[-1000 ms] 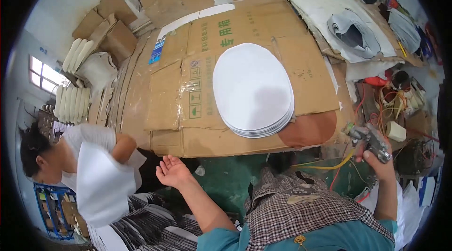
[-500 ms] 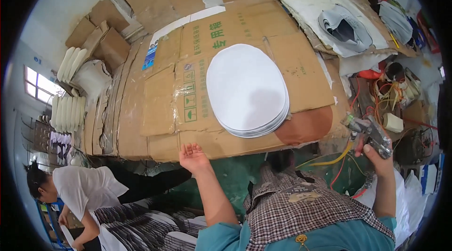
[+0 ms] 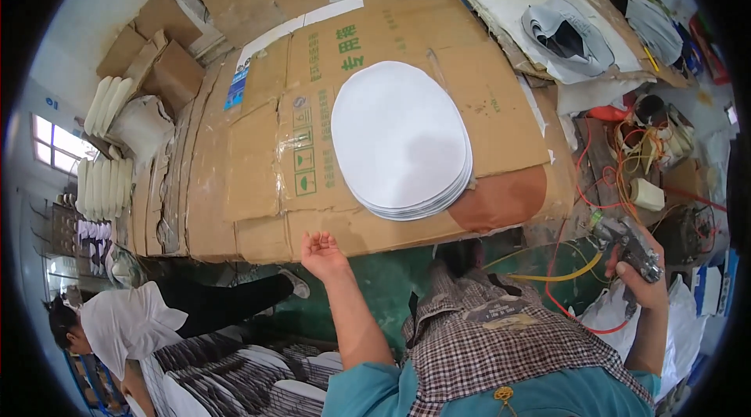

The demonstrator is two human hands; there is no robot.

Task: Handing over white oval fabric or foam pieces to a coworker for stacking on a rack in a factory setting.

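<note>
My right hand [image 3: 646,282] is wrapped round a grey metal spray gun [image 3: 635,251], off the right end of the table's front edge. A yellow hose [image 3: 565,278] runs up to the gun. My left hand [image 3: 324,257] is raised near the front edge, palm up, fingers loosely curled and apart, with nothing in it. Beyond it, a stack of white oval sheets [image 3: 400,135] lies on the cardboard-covered table [image 3: 242,182]. The top sheet is plain white, and shadow falls across its lower part. Neither hand touches the stack.
Tangled orange and red hoses [image 3: 626,143] hang at the right below a padded shelf holding a rolled grey-white piece [image 3: 568,35]. At lower left a co-worker in a white shirt [image 3: 129,323] bends beside racks of white ovals [image 3: 266,378]. Cream pads [image 3: 106,186] stand at far left.
My right hand has moved a little right and down with the spray gun. The view has shifted slightly. My left hand stays near the edge, and the co-worker has bent lower.
</note>
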